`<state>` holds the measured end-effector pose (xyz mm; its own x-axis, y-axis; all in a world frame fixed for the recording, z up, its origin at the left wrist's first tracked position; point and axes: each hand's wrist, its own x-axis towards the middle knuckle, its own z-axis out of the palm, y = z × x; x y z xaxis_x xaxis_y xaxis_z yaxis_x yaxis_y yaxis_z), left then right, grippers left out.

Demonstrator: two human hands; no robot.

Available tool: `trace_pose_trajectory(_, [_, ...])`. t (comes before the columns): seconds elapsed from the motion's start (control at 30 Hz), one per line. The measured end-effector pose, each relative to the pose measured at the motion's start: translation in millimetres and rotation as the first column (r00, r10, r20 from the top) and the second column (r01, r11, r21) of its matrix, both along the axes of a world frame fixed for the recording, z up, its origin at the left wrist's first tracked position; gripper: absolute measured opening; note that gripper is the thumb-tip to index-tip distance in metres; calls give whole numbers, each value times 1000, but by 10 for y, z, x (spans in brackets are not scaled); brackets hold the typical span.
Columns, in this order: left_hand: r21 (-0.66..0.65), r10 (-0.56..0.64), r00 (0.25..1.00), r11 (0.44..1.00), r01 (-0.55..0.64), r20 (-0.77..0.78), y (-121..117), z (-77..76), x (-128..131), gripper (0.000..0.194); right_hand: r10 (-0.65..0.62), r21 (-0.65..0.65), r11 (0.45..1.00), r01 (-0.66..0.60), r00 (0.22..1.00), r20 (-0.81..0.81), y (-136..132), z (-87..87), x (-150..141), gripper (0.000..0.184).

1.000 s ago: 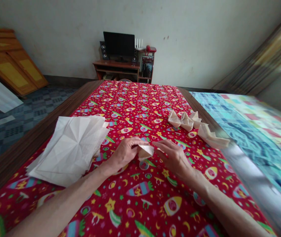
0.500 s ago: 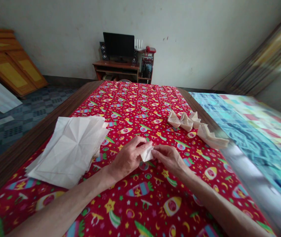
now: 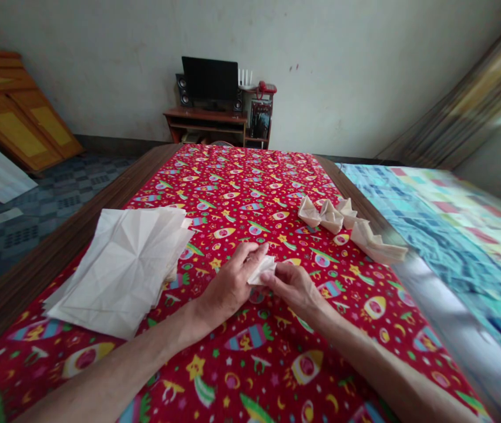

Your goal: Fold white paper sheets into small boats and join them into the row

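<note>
Folded paper (image 3: 259, 272) is clamped in the fingers of the left hand (image 3: 231, 282) and right hand (image 3: 298, 288). Creased sheets (image 3: 122, 267) are stacked left of the fingers, paper shapes (image 3: 332, 218) lined beyond, rightward.

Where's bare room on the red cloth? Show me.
Free: red cloth between the desk and folded pieces; also between the forearms. Crowded: around the paper stack, those pieces, and the small folded paper in left hand and right hand.

Both forearms (image 3: 144, 352) are angled inward, with the left hand (image 3: 235, 277) curled at the folded paper's (image 3: 259, 272) left side and the right hand's (image 3: 296, 286) thumb and fingers pinched on its right.
</note>
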<state>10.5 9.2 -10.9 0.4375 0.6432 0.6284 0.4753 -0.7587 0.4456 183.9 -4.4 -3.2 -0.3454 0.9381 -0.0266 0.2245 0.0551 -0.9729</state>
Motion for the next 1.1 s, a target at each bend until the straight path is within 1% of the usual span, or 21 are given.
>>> trace_pose_trajectory(0.1, [-73, -120, 992, 991, 116, -47, -56, 49, 29, 64, -91, -31, 995, 90, 995, -32, 49, -19, 58, 47])
trace_pose_trajectory(0.17, [-120, -153, 987, 982, 146, -43, -51, 95, 29, 68, -125, -11, 992, 126, 992, 16, 93, 4, 124, 46])
trace_pose_trajectory(0.23, [-128, -103, 995, 987, 101, -9, -12, 146, 15, 61, -126, 50, 991, 122, 988, 93, 126, 40, 181, 44])
trace_pose_trajectory(0.27, [-124, -65, 998, 990, 66, 11, 13, 172, 6, 54, -110, 82, 992, 99, 984, 140, 135, 58, 199, 42])
trace_pose_trajectory(0.37, [-120, 32, 999, 992, -26, 44, 81, 241, -22, 23, -70, 160, 987, 24, 954, 290, 125, 97, 206, 39])
trace_pose_trajectory(0.4, [-121, 50, 998, 992, -44, 42, 93, 257, -28, 16, -80, 195, 981, 14, 939, 333, 111, 104, 197, 38])
trace_pose_trajectory(0.43, [-120, 65, 997, 991, -59, 41, 99, 268, -31, 14, -99, 243, 970, 6, 922, 373, 93, 109, 186, 37])
trace_pose_trajectory(0.5, [-136, 79, 996, 988, -74, 30, 96, 273, -27, 16, -147, 367, 930, -30, 884, 444, 49, 115, 164, 34])
trace_pose_trajectory(0.6, [-216, 73, 997, 974, -68, 18, 71, 251, 1, 18, -183, 521, 840, -154, 822, 540, -11, 127, 130, 30])
trace_pose_trajectory(0.7, [-317, 70, 996, 947, -51, 49, 50, 230, 34, 18, -243, 598, 765, -237, 754, 610, -48, 139, 92, 31])
trace_pose_trajectory(0.77, [-356, 72, 995, 933, -42, 71, 42, 238, 46, 16, -281, 627, 734, -261, 724, 630, -61, 148, 71, 31])
trace_pose_trajectory(0.8, [-364, 75, 994, 931, -41, 79, 37, 251, 49, 14, -282, 630, 728, -268, 722, 632, -66, 153, 65, 31])
trace_pose_trajectory(0.87, [-354, 74, 993, 934, -37, 90, 26, 289, 50, 12, -249, 616, 744, -258, 748, 615, -75, 167, 61, 32])
trace_pose_trajectory(1.0, [-288, 86, 988, 957, -46, 128, -5, 351, 55, 14, -170, 520, 844, -130, 855, 490, -80, 185, 64, 33])
trace_pose_trajectory(1.1, [-293, 110, 982, 954, -62, 151, -13, 345, 62, 15, -134, 428, 901, -67, 897, 422, -73, 179, 56, 38])
